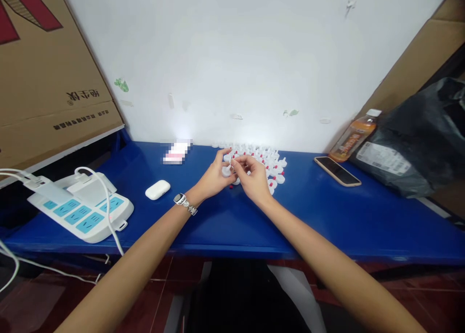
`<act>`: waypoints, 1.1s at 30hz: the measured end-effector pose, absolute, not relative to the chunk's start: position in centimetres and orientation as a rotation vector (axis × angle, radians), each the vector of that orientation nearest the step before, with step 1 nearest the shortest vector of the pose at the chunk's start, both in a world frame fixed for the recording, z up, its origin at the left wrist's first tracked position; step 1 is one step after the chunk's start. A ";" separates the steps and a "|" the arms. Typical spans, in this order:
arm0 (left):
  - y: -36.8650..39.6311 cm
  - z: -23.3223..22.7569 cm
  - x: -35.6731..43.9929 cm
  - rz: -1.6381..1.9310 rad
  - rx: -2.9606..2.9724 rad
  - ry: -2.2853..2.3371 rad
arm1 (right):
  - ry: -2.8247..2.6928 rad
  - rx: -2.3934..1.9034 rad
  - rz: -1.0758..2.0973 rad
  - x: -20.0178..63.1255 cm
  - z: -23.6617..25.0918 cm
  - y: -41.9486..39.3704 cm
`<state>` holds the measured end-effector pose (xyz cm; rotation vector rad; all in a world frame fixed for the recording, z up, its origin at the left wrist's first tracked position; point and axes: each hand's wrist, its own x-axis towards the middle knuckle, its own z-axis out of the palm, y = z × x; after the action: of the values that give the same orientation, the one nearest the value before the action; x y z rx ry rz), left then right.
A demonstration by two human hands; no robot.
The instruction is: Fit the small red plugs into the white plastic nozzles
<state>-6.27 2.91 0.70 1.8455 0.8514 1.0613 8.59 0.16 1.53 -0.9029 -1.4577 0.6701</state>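
Note:
In the middle of the blue table, my left hand (214,177) grips a small translucent white nozzle cap (226,171) between thumb and fingers. My right hand (255,180) meets it there, thumb and forefinger pinched together close to the cap; whatever lies between these fingertips is too small to make out. Behind and right of both hands spreads a pile of similar white nozzle caps (279,179), several with red tips. Part of the pile is hidden by my fingers. A watch (179,198) and a bracelet circle my left wrist.
Left on the blue table (225,231) are a white power strip (90,221) with plugged-in chargers and cables, and a white earbud case (157,190). A phone (337,171), an orange drink bottle (353,136) and a dark plastic parcel (407,139) are right. A white wall stands behind.

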 end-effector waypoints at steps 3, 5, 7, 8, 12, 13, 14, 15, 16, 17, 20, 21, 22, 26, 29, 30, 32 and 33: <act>3.0 0.6 -6.3 1.064 1.841 0.866 | -1.464 -0.888 0.676 8.5 1.3 0.3; 3.0 0.6 -6.3 1.063 1.830 0.861 | -1.466 -0.902 0.682 8.4 1.2 0.4; 3.0 0.6 -6.2 1.061 1.818 0.845 | -1.467 -0.924 0.676 8.3 1.1 0.6; 3.0 0.6 -6.1 1.063 1.814 0.838 | -1.470 -0.932 0.670 8.2 1.1 0.7; 3.1 0.6 -5.9 1.087 1.806 0.832 | -1.486 -0.914 0.649 8.0 0.9 0.9; 3.1 0.6 -5.9 1.093 1.800 0.836 | -1.487 -0.912 0.648 8.0 0.8 0.9; 3.1 0.5 -5.9 1.098 1.792 0.839 | -1.486 -0.915 0.649 8.0 0.8 0.9; 3.2 0.5 -5.9 1.099 1.784 0.839 | -1.482 -0.920 0.651 7.9 0.8 0.9; 3.2 0.4 -5.9 1.099 1.775 0.836 | -1.478 -0.926 0.655 7.9 0.8 0.8; 3.2 0.4 -5.9 1.099 1.767 0.833 | -1.472 -0.928 0.659 7.9 0.8 0.8; 3.2 0.3 -6.0 1.100 1.767 0.835 | -1.470 -0.925 0.650 8.0 1.0 0.6; 3.2 0.3 -6.0 1.102 1.772 0.842 | -1.472 -0.926 0.642 8.1 1.0 0.6; 3.2 0.3 -6.0 1.101 1.779 0.850 | -1.476 -0.925 0.634 8.1 1.0 0.5; 3.1 0.5 -6.0 1.098 1.791 0.873 | -1.494 -0.918 0.602 8.2 1.2 0.3; 3.0 0.6 -6.0 1.100 1.794 0.871 | -1.535 -0.946 0.552 8.2 1.3 0.2; 3.0 0.7 -5.9 1.102 1.794 0.868 | -1.552 -0.949 0.535 8.2 1.4 0.1; 2.8 0.8 -5.9 1.106 1.787 0.868 | -1.579 -0.942 0.503 8.3 1.5 0.0; 2.8 0.9 -6.0 1.100 1.782 0.864 | -1.589 -0.937 0.489 8.3 1.5 0.0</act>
<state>-5.97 2.77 0.88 1.7823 0.8644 1.1005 8.30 -0.05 1.52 -0.9374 -1.5888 0.4892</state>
